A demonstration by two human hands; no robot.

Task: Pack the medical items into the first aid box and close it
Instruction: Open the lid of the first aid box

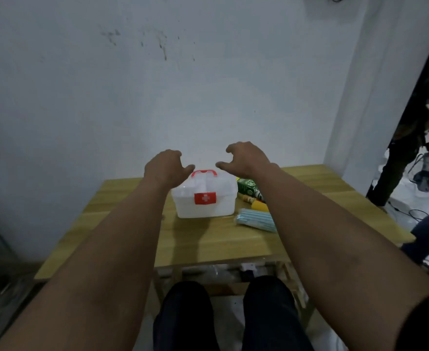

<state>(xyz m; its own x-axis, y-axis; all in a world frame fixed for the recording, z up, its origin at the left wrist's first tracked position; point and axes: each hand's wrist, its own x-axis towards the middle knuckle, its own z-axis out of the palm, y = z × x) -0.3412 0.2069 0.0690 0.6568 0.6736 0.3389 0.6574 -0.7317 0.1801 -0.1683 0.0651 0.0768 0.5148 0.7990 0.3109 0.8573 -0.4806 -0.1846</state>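
box [204, 196] mid-table, lid on, masks [256, 220] at its 4 o'clock. left hand [166, 168] and right hand [246, 159] hover above, loosely curled, holding nothing. light slick plastic; take the red handle [204, 173].

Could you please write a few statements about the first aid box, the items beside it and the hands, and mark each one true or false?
1. The first aid box has its lid shut. True.
2. The left hand grips the red handle. False: it hovers by the box with loosely curled fingers and holds nothing.
3. The pack of blue face masks lies on the table, outside the box. True.
4. The green packet sits to the left of the box. False: it lies to the right of it.
5. The right hand holds the masks. False: it is raised above the table and holds nothing.
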